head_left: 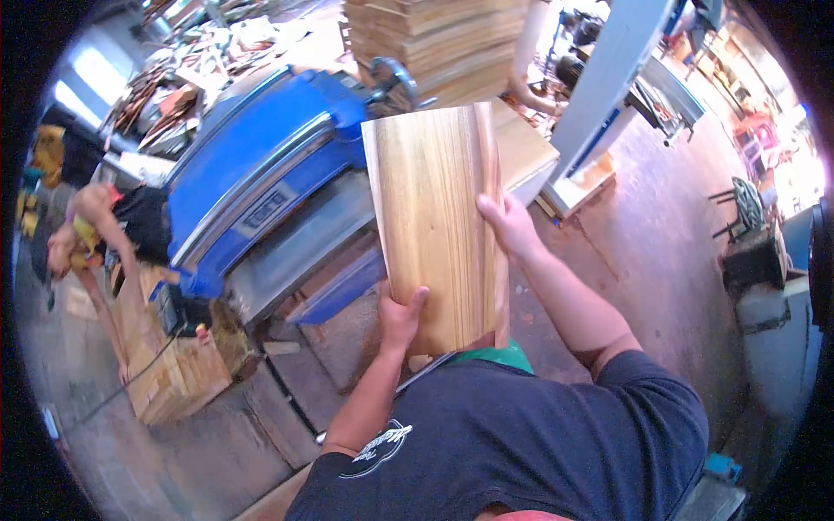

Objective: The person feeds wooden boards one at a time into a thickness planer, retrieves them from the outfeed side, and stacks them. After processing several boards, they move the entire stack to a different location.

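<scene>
Head view, and the light golden wooden board with dark grain streaks (434,217) is up in front of the chest, dead centre, resting on no surface. Its long axis runs from 12 o'clock down to 6 o'clock, with the top leaning a touch toward 11.

The left hand (400,317) has the bottom end. Its grip is pinched on that edge, thumb on the face we see and fingers hidden behind. The right hand (508,224) takes the long edge at 3 o'clock, its grip curled over that edge.

So the board runs up toward 12 o'clock from the left grip, and lies toward 9 o'clock from the right one. Both hands touch it, the left lower and nearer the body.

Behind the board at 10 o'clock sits a big blue metal machine (261,165), and at 12 o'clock a stack of pale wooden planks (434,43). Far out at 9 o'clock another person (87,226) bends near a pile of wooden blocks (174,373).

As for writing, there is a white logo on the dark blue T-shirt (382,447), too small to read. A plate on the blue machine is unreadable too.
</scene>
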`<state>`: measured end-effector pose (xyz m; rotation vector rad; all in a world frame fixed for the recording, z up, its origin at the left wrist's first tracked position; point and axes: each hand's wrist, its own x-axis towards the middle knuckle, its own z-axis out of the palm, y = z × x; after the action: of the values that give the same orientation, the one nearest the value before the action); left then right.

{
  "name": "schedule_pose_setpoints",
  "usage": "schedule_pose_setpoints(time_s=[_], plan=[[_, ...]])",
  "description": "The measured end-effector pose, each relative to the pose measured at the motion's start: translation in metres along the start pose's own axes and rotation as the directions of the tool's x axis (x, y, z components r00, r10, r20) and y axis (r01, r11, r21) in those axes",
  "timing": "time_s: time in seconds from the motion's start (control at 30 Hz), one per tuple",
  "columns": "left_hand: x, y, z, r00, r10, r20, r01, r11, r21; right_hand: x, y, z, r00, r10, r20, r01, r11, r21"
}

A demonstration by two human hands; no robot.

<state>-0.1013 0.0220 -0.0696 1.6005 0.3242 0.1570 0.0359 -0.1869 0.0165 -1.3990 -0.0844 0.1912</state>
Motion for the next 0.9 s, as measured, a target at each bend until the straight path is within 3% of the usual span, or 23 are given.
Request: schedule_pose_setpoints(time_s=[0.13, 0.3, 0.33, 0.4, 0.43, 0.53, 0.6, 0.67, 0.77, 0.83, 0.87, 0.9], plan=[[-0.039, 0.006, -0.067, 0.986, -0.029, -0.162, 0.039, 0.998, 0.055, 0.016, 0.006, 0.086, 0.982, -0.010, 0.189, -0.014, 0.992, 0.127], [-0.071, -0.025, -0.110, 0.890, -0.206, -0.408, 0.154, 0.975, -0.158, -0.038, 0.068, 0.138, 0.914, 0.161, 0.372, -0.108, 0.981, -0.160], [-0.073, -0.033, -0.119, 0.874, -0.214, -0.436, 0.155, 0.974, -0.167, -0.052, 0.091, 0.136, 0.889, 0.222, 0.401, -0.144, 0.966, -0.216], [-0.083, -0.052, -0.129, 0.752, -0.424, -0.505, 0.428, 0.897, -0.115, -0.090, 0.110, 0.136, 0.812, 0.424, 0.400, -0.367, 0.905, -0.215], [-0.089, -0.037, -0.131, 0.725, -0.423, -0.544, 0.403, 0.901, -0.164, -0.099, 0.134, 0.130, 0.746, 0.502, 0.438, -0.469, 0.862, -0.191], [-0.081, -0.068, -0.146, 0.662, -0.421, -0.620, 0.435, 0.889, -0.139, -0.119, 0.183, 0.113, 0.668, 0.557, 0.493, -0.519, 0.824, -0.227], [-0.072, -0.097, -0.158, 0.654, -0.483, -0.582, 0.442, 0.869, -0.224, -0.124, 0.169, 0.115, 0.549, 0.732, 0.404, -0.682, 0.672, -0.290], [-0.058, -0.097, -0.163, 0.657, -0.524, -0.542, 0.432, 0.851, -0.299, -0.116, 0.174, 0.118, 0.501, 0.745, 0.440, -0.723, 0.640, -0.260], [-0.038, -0.086, -0.165, 0.703, -0.485, -0.520, 0.423, 0.873, -0.243, -0.099, 0.186, 0.125, 0.537, 0.707, 0.460, -0.688, 0.683, -0.246], [-0.018, -0.118, -0.178, 0.753, -0.293, -0.590, 0.383, 0.923, 0.030, -0.086, 0.200, 0.128, 0.573, 0.666, 0.478, -0.673, 0.715, -0.189], [-0.014, -0.120, -0.178, 0.750, -0.302, -0.588, 0.394, 0.918, 0.032, -0.084, 0.204, 0.131, 0.567, 0.673, 0.475, -0.683, 0.706, -0.187], [-0.008, -0.120, -0.179, 0.771, -0.124, -0.625, 0.362, 0.893, 0.269, -0.079, 0.206, 0.136, 0.590, 0.663, 0.461, -0.681, 0.715, -0.157]])
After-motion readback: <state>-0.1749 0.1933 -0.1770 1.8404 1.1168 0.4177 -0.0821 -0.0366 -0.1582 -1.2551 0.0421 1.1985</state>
